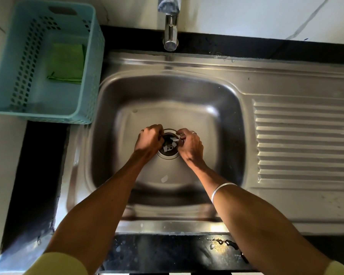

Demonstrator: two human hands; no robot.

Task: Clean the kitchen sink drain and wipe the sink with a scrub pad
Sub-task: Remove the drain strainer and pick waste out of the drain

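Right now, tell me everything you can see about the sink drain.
The sink drain is a round fitting with a shiny metal rim, set in the floor of the steel sink. Its opening looks dark, with pale scraps of debris inside. The left hand and right hand close in from either side, fingers curled at its rim and covering its edges; whether they grip a strainer cannot be told. Another pale scrap lies on the basin floor nearer the person.

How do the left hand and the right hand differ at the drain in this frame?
The left hand is curled into a tight fist at the drain's left rim; the right hand sits at the right rim with fingers looser. The right hand wears a ring, and its wrist a bangle; the left hand and wrist are bare. Both pinch at something in the drain, too small to identify.
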